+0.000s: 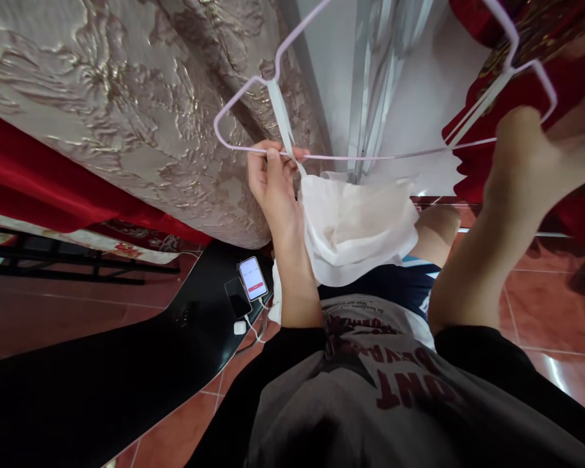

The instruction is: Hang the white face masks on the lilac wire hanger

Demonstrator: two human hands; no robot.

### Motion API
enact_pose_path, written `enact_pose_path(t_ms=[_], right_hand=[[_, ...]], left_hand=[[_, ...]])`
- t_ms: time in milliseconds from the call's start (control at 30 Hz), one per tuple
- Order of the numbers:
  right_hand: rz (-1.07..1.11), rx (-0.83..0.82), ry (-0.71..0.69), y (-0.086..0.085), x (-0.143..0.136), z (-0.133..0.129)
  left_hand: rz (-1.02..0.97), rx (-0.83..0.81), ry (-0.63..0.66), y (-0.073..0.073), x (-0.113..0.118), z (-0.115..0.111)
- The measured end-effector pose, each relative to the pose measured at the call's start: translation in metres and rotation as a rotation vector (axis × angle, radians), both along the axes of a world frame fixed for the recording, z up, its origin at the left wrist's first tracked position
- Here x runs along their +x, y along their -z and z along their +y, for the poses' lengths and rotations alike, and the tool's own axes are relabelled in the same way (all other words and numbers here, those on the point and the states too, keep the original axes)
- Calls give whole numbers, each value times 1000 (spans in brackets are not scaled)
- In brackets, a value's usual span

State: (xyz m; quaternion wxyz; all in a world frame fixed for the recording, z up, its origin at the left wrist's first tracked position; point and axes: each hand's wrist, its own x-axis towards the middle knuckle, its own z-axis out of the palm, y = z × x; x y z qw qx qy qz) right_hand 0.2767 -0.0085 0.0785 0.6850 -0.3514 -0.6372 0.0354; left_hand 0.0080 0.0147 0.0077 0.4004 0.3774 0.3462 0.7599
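Observation:
A pale pink hanger (370, 158) stretches across the upper middle, its hook out of frame. A white garment (358, 221) hangs from it by thin straps, one looped over each notched shoulder. My left hand (277, 170) is closed on the hanger's bottom bar beside the left strap, with the strap passing at its fingers. My right hand (521, 140) is at the hanger's right end, by the bar and the right corner; its fingers are blurred and mostly hidden, so its grip does not show. The garment's lower part lies over my lap.
Cream embossed fabric (127, 117) hangs at the upper left, red cloth (526, 110) at the right. Two phones, one lit (253, 278) and one dark (237, 298), lie on a black bench (127, 351) beside a white charger (240, 327) with cables. The floor (546, 299) is red tile.

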Motion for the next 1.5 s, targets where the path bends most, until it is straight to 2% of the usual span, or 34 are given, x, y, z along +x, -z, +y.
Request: enact_pose_path(t_ms=[33,67,133,200,300,367,433,533,600,733,800,867,967,1000,1033,1067,1167,1267,1433,1500], right_hand=[[-49,95,-6,7,-11,-1],[-120,119,-14,16,-23,-2],[-330,-103,-75,38,-44,-6],[-451,-268,-38,60,-57,-9],[-424,-278,55,81,-61,-9],[-389,-249,63,85,-57,-7],[-370,-241,58,85,-52,-4],[-332,-235,53,82,-49,-2],[-314,-218,47,81,-50,-3],[-301,-190,38,81,-56,-7],[-302,-204,33,80,-55,-7],[-313,-225,27,80,-51,-7],[-332,-239,13,81,-44,-5],[-341,-246,7,80,-44,-5],[-351,-253,1,80,-44,-6],[-363,-258,-5,79,-45,-7],[-381,-253,-23,74,-50,-14],[-330,-181,-17,73,-52,-21],[246,88,292,94,-23,-13],[398,-36,297,103,-8,-8]], left_hand=[[1,9,1,0,1,-1],[12,18,2,0,2,-3],[57,31,-1,3,2,-4],[112,47,-8,9,0,-4],[216,88,28,15,-9,-7],[311,88,89,12,-18,-16],[403,36,137,3,-27,-30],[440,-32,154,-18,-35,-50],[398,-15,167,-33,-38,-57],[285,87,229,-61,-48,-51],[223,136,238,-68,-58,-42],[141,192,152,-65,-68,-34],[36,213,-178,-45,-72,-26],[40,181,-243,-37,-70,-26],[67,132,-251,-30,-65,-27],[107,80,-205,-24,-60,-29],[180,-12,12,-14,-40,-33],[88,-2,20,-12,-25,-31],[-15,-11,38,-17,-13,-27],[-62,-32,39,-20,-11,-27]])
